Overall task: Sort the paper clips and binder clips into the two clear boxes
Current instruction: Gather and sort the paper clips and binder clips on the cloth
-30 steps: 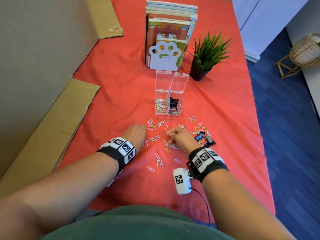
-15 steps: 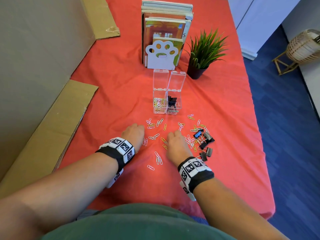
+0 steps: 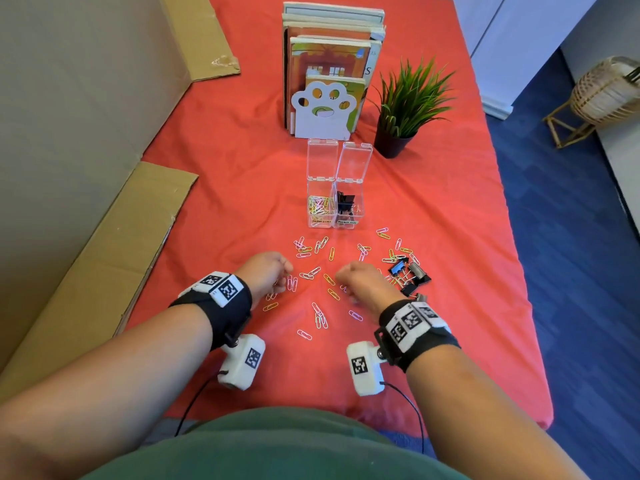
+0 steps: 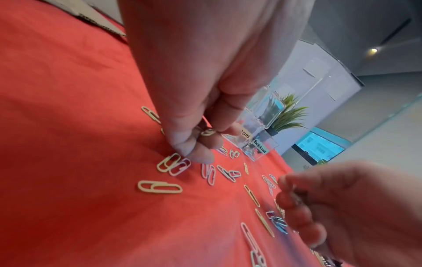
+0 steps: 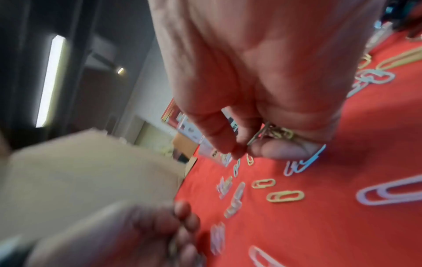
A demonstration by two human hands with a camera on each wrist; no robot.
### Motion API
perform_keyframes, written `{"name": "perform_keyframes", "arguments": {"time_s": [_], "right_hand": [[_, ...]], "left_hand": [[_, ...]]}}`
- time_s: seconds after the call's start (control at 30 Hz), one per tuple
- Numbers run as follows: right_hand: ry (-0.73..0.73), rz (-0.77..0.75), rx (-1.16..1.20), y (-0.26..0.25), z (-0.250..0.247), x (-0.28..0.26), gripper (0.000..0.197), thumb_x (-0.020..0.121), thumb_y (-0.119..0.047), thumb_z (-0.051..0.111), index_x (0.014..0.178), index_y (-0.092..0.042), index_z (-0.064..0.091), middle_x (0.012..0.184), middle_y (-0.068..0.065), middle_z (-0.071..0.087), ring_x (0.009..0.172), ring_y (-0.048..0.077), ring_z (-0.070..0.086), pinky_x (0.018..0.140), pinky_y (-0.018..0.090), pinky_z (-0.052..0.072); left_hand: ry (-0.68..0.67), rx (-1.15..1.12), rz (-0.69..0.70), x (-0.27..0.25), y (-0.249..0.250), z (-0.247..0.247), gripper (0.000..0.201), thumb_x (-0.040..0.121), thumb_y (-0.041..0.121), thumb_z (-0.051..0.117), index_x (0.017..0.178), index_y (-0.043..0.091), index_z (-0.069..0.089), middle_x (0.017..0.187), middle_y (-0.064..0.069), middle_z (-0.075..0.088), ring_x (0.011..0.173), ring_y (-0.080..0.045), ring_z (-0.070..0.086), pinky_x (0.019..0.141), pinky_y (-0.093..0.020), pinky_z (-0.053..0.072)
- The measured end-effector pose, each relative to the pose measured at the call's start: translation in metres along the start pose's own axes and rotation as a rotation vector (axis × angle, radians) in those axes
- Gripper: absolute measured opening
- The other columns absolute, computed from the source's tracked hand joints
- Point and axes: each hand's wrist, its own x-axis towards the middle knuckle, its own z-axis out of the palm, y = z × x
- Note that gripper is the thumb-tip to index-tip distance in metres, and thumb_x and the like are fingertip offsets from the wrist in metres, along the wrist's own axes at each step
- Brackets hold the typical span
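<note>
Coloured paper clips lie scattered on the red cloth in front of two open clear boxes. The left box holds paper clips, the right box holds black binder clips. More binder clips sit in a heap right of my right hand. My left hand is curled with paper clips gathered in its fingers, fingertips touching the cloth beside loose clips. My right hand is curled too and holds a bunch of paper clips against its palm.
Books behind a white paw-shaped bookend and a potted plant stand behind the boxes. Cardboard sheets line the left side. The table's right edge drops to a blue floor.
Both wrists have rolled so the wrist cameras show beneath them. The right hand has curled up over the clips beside the binder clip heap. The left hand stays in place.
</note>
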Motion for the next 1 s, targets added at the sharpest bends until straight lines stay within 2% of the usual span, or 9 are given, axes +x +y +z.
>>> {"name": "perform_keyframes", "arguments": {"time_s": [0.17,0.3,0.4,0.5,0.6,0.7,0.8,0.87,1.0], "right_hand": [[0.171,-0.295,-0.845,0.022,0.024,0.001,0.031,0.086,-0.019,0.052,0.111,0.0,0.054,0.116,0.018,0.052,0.108,0.033,0.051,0.094,0.035,0.045],[0.195,-0.378,-1.021,0.032,0.034,-0.001,0.033,0.086,-0.007,0.045,0.119,0.0,0.046,0.12,0.017,0.045,0.111,0.034,0.048,0.094,0.043,0.048],[0.111,-0.396,-0.952,0.023,0.026,0.0,0.024,0.089,-0.006,0.039,0.105,0.001,0.056,0.111,0.019,0.055,0.103,0.033,0.053,0.084,0.036,0.043],[0.063,-0.172,-0.358,0.014,0.009,0.001,0.017,0.09,-0.013,0.046,0.075,-0.019,0.052,0.08,0.008,0.059,0.071,0.022,0.055,0.062,0.025,0.039],[-0.024,-0.036,0.204,0.012,-0.003,-0.003,0.021,0.089,-0.003,0.047,0.075,-0.019,0.051,0.065,0.001,0.048,0.051,0.01,0.04,0.041,0.02,0.032],[-0.095,0.017,0.499,0.005,-0.009,-0.008,0.022,0.093,0.002,0.04,0.087,-0.013,0.055,0.066,0.002,0.048,0.053,0.01,0.043,0.041,0.016,0.037],[-0.125,0.087,0.684,0.0,-0.009,-0.007,0.018,0.094,-0.005,0.042,0.084,-0.008,0.057,0.071,0.005,0.051,0.06,0.013,0.053,0.046,0.019,0.049],[-0.07,0.101,0.584,0.002,-0.002,-0.001,0.014,0.092,-0.007,0.047,0.082,-0.01,0.056,0.07,0.004,0.05,0.058,0.013,0.051,0.047,0.022,0.048],[0.155,-0.083,-0.28,-0.002,0.009,0.006,0.008,0.086,-0.013,0.052,0.08,-0.014,0.058,0.078,0.005,0.059,0.068,0.019,0.055,0.057,0.025,0.044]], "left_hand": [[0.14,0.707,0.198,0.002,-0.009,0.005,0.025,0.081,0.04,0.06,0.073,0.017,0.058,0.082,-0.009,0.063,0.082,-0.026,0.056,0.075,-0.034,0.044],[0.18,0.988,0.383,0.001,-0.02,0.015,0.027,0.081,0.032,0.062,0.091,0.007,0.062,0.1,-0.014,0.059,0.1,-0.031,0.056,0.087,-0.036,0.043],[0.145,1.057,0.388,0.004,-0.021,0.019,0.024,0.085,0.023,0.054,0.097,0.004,0.063,0.105,-0.017,0.058,0.102,-0.035,0.057,0.091,-0.039,0.045],[0.13,1.072,0.388,0.004,-0.022,0.022,0.024,0.086,0.018,0.051,0.1,0.002,0.062,0.107,-0.019,0.057,0.101,-0.038,0.058,0.091,-0.042,0.046],[0.117,0.974,0.446,0.003,-0.021,0.019,0.017,0.085,0.014,0.051,0.093,0.003,0.061,0.102,-0.021,0.056,0.094,-0.039,0.058,0.085,-0.044,0.046],[0.085,0.774,0.491,0.001,-0.019,0.012,0.006,0.085,0.01,0.052,0.086,0.01,0.058,0.085,-0.012,0.063,0.081,-0.03,0.058,0.074,-0.035,0.044],[0.05,0.364,0.271,-0.001,-0.012,0.006,0.011,0.087,0.008,0.049,0.088,0.018,0.052,0.066,0.004,0.049,0.058,-0.015,0.045,0.057,-0.025,0.035],[0.01,-0.059,0.039,-0.004,-0.008,0.0,0.02,0.085,0.002,0.04,0.082,0.016,0.053,0.061,0.0,0.043,0.049,-0.012,0.038,0.043,-0.019,0.032],[-0.072,-0.438,-0.134,-0.014,-0.002,-0.014,0.022,0.083,0.003,0.035,0.069,0.012,0.049,0.061,-0.003,0.04,0.048,-0.013,0.043,0.038,-0.016,0.039]]}}
